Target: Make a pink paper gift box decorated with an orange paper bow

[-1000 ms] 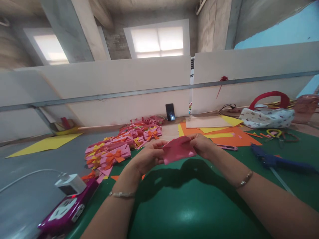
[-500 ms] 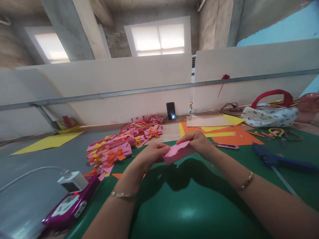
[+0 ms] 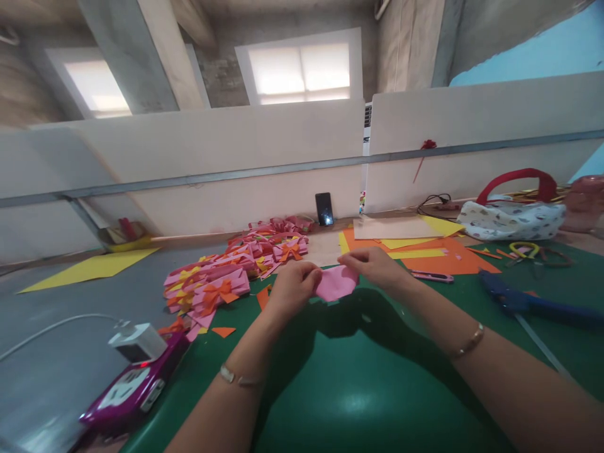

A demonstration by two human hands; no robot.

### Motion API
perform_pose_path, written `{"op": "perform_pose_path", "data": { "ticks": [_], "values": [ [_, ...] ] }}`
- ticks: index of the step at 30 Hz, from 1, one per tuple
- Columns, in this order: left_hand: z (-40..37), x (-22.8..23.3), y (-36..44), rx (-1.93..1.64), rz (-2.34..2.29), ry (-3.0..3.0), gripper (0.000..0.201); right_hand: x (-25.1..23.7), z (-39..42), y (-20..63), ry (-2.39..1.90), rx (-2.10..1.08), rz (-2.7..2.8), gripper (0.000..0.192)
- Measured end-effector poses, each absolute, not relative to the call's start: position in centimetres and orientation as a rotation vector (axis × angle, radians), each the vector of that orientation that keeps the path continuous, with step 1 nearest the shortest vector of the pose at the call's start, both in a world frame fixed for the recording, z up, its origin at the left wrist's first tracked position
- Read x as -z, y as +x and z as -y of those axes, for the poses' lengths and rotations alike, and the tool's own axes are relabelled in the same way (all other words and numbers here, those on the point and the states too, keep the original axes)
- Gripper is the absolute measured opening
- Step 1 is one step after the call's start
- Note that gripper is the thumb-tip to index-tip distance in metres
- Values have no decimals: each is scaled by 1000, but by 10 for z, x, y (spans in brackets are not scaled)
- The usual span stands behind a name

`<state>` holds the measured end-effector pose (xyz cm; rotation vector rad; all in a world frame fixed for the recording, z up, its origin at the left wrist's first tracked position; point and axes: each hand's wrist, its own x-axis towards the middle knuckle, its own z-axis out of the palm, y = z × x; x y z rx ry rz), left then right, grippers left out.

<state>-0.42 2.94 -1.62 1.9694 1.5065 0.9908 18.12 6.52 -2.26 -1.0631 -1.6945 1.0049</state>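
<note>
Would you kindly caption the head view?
Left hand and right hand hold pink paper over a green mat.

1. Ahead of me, pale cream partition boards [image 3: 245, 157] with a grey metal rail [image 3: 212, 179] running across them.
2. Above, two bright frosted windows [image 3: 302, 69], daylight coming in.
3. Rough grey concrete beam [image 3: 127, 56] slanting overhead.
4. Light blue wall [image 3: 533, 56] at right.
5. Grey tabletop [image 3: 70, 352] at left, green mat [image 3: 358, 390] under me.
</note>
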Motion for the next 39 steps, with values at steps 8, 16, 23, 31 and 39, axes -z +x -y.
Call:
{"op": "perform_pose_path", "data": {
  "ticks": [8, 16, 23, 31, 39],
  "values": [
    [-29, 18, -1, -989, -1435, 2086, 27, 20, -56, 176, -1163, -771, 1767, 18],
    [-27, 19, 3, -1083, -1334, 2080, 23, 19, -56, 176, -1131, -555, 1838, 18],
    [-31, 25, 3, -1181, -1425, 1997, 16, 24, -54, 169, -1039, -508, 1957, 15],
    [-25, 21, 5, -1161, -1320, 1881, 22, 13, -44, 168, -913, -500, 2028, 9],
    [-34, 17, -13, -1216, -1228, 1654, 27, 10, -51, 183, -965, -775, 1835, 15]
  ]
}}
